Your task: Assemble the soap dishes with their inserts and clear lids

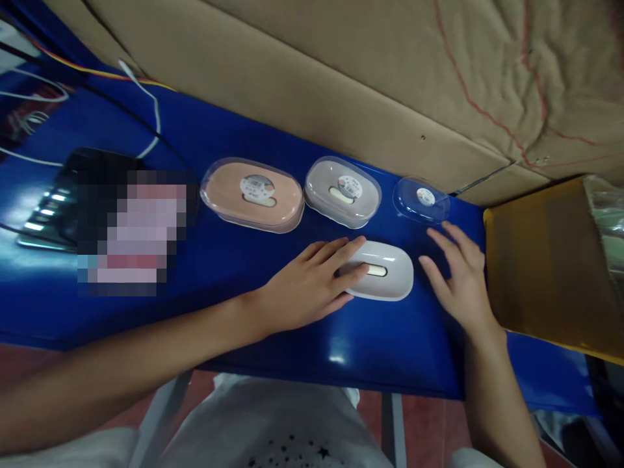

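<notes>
A light grey-white soap dish (392, 286) with a cream slotted insert lies on the blue table. My left hand (309, 283) is at its left end, one finger inside the dish and the others about its rim. To the right, my right hand (461, 276) hovers with fingers apart and nothing in them. Just beyond its fingertips is a clear plastic lid (409, 203) with a round label. Farther back stand a pink soap dish (219, 185) and a grey soap dish (322, 175), each under a clear labelled cover.
A cardboard box (536, 273) stands at the right. Behind the blue table (292, 351) runs a brown cardboard wall (292, 84). A dark device (58, 201), partly blurred out, and a white cable (156, 117) lie on the left.
</notes>
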`<state>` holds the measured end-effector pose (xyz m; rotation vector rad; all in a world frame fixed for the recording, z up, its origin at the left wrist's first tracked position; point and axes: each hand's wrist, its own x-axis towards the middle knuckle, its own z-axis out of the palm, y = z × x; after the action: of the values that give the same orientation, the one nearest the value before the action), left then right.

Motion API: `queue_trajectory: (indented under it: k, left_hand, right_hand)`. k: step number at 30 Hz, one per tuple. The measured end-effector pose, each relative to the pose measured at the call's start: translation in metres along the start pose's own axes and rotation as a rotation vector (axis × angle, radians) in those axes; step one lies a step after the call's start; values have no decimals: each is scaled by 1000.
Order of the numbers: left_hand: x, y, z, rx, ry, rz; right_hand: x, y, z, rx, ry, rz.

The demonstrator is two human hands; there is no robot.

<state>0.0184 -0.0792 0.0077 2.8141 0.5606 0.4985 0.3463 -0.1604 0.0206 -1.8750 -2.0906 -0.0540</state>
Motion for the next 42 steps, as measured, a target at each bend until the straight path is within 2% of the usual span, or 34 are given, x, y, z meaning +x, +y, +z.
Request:
queue_trajectory:
  k: [4,7,16,19,24,29,34,36,42]
  left_hand:
    - [-1,0,-1,-13,-10,7]
    - [-1,0,-2,-16,-10,14]
    - [-2,2,-2,-19,-1,9]
    - [-2,2,-2,-16,6,12]
    - [-2,2,-1,-21,5,12]
    - [-5,3,-3,-78,-22,73]
    - [-5,3,-5,-81,-36,70]
    - [-4,1,-7,-81,-30,29]
    - [1,-3,-9,-145,28,-45]
  right_hand:
    - [-3,33,12,-141,-171,232]
    - [-5,37,18,-135,-237,242]
    - [1,8,15,-44,-168,104]
    - [8,8,17,-58,-115,112]
    - [27,3,17,-112,-114,114]
    - [25,3,6,-117,37,151]
    - [13,16,7,92,-157,111]
    - [11,16,6,100,-174,90]
    - [11,-5,-6,72,32,-2]
